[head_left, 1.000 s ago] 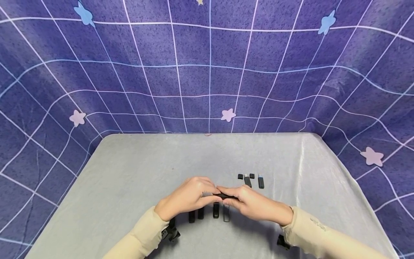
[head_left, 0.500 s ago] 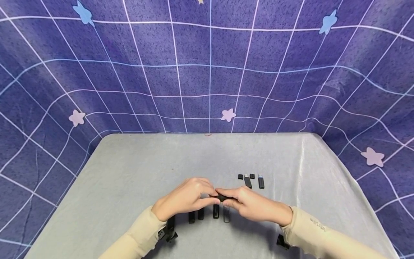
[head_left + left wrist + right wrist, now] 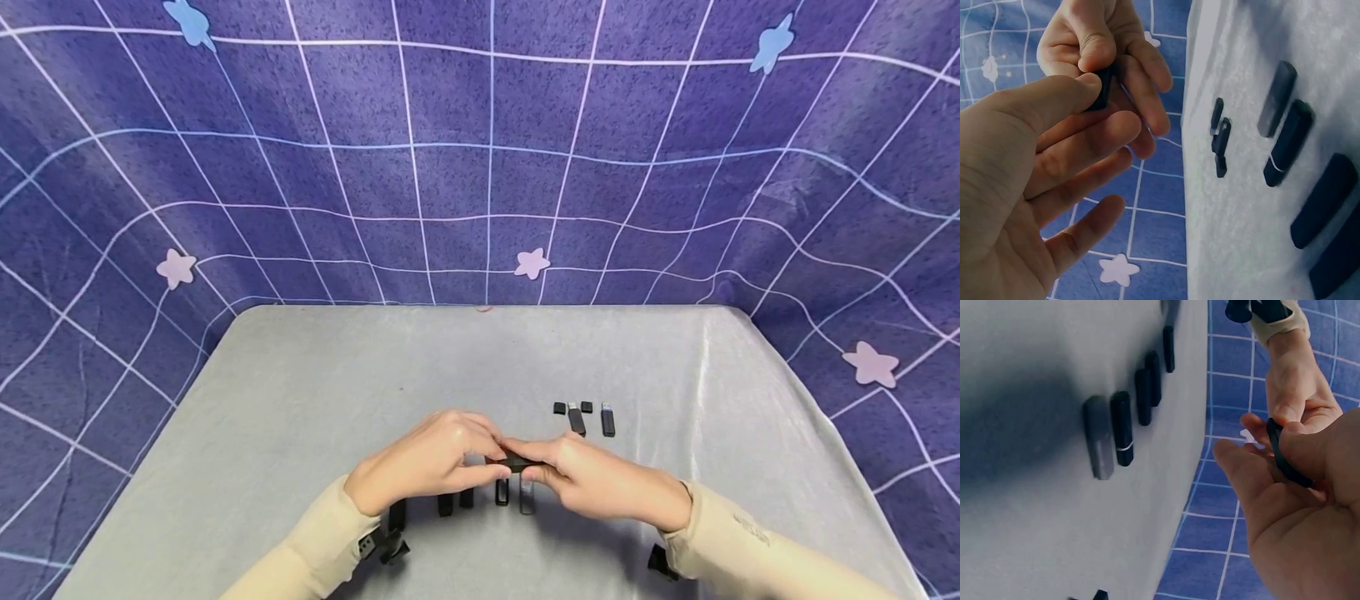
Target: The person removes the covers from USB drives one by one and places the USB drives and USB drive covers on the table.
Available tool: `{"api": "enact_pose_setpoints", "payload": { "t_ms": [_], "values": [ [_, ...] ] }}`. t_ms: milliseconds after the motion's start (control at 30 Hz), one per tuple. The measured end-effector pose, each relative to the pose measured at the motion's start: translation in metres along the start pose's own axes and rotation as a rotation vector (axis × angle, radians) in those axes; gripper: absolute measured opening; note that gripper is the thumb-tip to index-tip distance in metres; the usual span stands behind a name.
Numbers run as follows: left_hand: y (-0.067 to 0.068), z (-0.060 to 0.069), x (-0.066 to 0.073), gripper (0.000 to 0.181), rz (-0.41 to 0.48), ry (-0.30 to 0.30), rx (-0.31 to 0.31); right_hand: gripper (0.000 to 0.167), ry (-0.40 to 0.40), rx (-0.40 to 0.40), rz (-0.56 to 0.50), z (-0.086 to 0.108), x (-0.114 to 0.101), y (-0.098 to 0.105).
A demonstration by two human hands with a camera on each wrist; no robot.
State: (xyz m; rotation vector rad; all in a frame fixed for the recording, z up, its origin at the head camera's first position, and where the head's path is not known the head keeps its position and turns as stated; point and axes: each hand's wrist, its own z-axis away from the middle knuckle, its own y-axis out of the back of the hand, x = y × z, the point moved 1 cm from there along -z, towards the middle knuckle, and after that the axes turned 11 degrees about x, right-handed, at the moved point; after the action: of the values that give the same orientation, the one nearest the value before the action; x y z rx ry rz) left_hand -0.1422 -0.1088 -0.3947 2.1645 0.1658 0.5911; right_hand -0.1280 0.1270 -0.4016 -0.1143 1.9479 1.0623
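Observation:
Both hands meet above the near middle of the table, holding one slim black USB stick between them. My left hand pinches its left end between thumb and fingertips; in the left wrist view that hand's other fingers spread apart. The right hand grips the other end, its thumb below and fingers above. In the right wrist view the black stick looks thin and dark, partly covered by the thumbs. Whether it has a cap or a bare plug is hidden. Below the hands lie a black stick with a light band and a grey one.
More black sticks continue that row leftward, partly under the left hand. Farther back lie two uncapped USB sticks, one with a silver plug and one with a blue plug, beside two small black caps. Grey cloth covers the table.
The left hand has shifted slightly left and the held stick shows more between the fingertips. The right hand stays almost in place. The head view has tilted a little.

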Motion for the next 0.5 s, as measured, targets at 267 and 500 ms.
{"api": "enact_pose_setpoints", "payload": {
  "t_ms": [267,500],
  "values": [
    [-0.0039,-0.0082,0.0074,0.025,-0.133,0.021,-0.095,0.051,0.057,0.0,0.065,0.0017,-0.0044,-0.0016],
    [-0.0028,-0.0066,0.0083,0.022,-0.067,-0.054,-0.093,0.049,0.042,-0.033,-0.032,0.0032,0.0008,0.0022]
  ]
}}
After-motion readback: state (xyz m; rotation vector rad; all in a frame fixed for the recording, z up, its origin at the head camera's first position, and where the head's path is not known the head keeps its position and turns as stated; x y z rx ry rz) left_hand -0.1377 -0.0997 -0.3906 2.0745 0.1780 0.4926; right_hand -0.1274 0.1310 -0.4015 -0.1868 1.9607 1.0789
